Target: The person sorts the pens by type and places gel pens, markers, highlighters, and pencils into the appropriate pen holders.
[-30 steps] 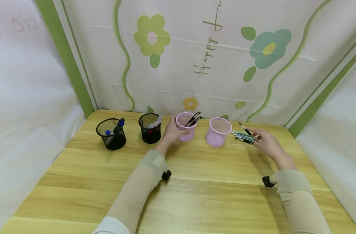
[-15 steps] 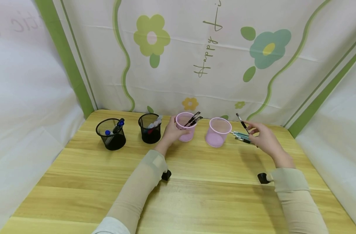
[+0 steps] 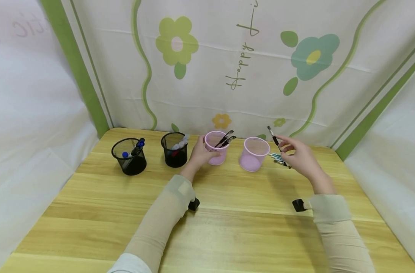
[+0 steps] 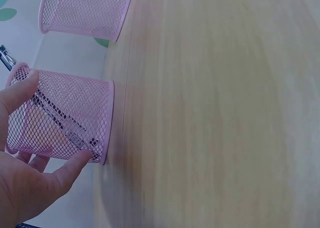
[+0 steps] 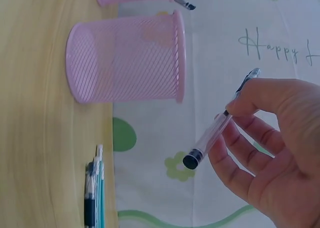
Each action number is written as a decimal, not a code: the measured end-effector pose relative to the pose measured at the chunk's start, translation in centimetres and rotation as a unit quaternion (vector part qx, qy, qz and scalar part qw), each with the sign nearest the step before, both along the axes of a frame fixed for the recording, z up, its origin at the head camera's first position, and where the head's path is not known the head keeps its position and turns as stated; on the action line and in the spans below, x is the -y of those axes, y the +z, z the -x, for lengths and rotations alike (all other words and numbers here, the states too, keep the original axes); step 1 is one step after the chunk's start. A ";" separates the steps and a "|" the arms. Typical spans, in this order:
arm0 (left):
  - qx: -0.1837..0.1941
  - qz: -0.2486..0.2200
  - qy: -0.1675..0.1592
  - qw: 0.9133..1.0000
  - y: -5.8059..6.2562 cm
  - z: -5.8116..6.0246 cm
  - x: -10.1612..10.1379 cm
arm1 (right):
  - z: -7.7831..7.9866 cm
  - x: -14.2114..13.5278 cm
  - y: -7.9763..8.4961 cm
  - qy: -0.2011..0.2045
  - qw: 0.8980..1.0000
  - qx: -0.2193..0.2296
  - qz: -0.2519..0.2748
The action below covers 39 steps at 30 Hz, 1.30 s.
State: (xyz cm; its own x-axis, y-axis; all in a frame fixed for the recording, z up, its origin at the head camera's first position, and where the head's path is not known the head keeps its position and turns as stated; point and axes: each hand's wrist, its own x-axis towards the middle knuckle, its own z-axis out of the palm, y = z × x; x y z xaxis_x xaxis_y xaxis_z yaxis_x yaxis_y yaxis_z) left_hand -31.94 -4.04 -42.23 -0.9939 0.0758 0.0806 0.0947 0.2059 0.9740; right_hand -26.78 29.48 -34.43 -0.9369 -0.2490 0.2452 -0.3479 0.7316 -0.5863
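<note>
My left hand (image 3: 200, 154) grips a pink mesh pen cup (image 4: 70, 112) that stands on the table, thumb and fingers curled round its side. Two black gel pens (image 3: 224, 139) lean inside that cup. In my right hand (image 3: 299, 156) a clear-barrelled black gel pen (image 5: 215, 128) is pinched between thumb and fingers, tilted and raised above the table. Just left of this hand stands a second pink mesh cup (image 3: 252, 161), with nothing seen inside. Below the right hand lie slim teal pens or pencils (image 5: 101, 198) and another black pen (image 5: 90, 198), partly hidden in the head view.
Further left stand two black mesh cups: one (image 3: 134, 165) holds dark and blue-capped markers, the other (image 3: 176, 157) holds pale-capped pens and something red. A white flowered curtain (image 3: 200, 94) hangs along the wooden table's (image 3: 228, 227) back edge.
My right hand has lifted the black gel pen from beside the teal bundle and carried it left, toward the second pink cup. The left hand has stayed on its cup.
</note>
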 end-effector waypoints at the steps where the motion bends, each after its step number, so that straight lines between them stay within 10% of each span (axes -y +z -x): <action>1: 0.000 0.000 0.000 1.000 0.0 0.0 0.0 | 0.0 0.3 0.1 0.003 1.000 -0.001 0.007; 20: 0.002 0.008 0.001 1.000 0.3 -0.2 0.0 | 0.8 7.5 -0.2 0.031 0.976 0.004 0.218; 39: -0.005 0.007 0.000 1.000 0.2 -0.2 0.1 | 2.7 15.8 -2.3 0.017 0.881 -0.085 0.465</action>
State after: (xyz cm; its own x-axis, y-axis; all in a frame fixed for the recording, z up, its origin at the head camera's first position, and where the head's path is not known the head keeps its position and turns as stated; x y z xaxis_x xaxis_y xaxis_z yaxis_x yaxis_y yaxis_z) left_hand -31.78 -4.15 -42.05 -0.9931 0.0763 0.0888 0.1036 0.2193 0.9701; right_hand -29.48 13.65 -36.69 -0.8631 0.1056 0.4938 -0.5005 -0.0495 -0.8643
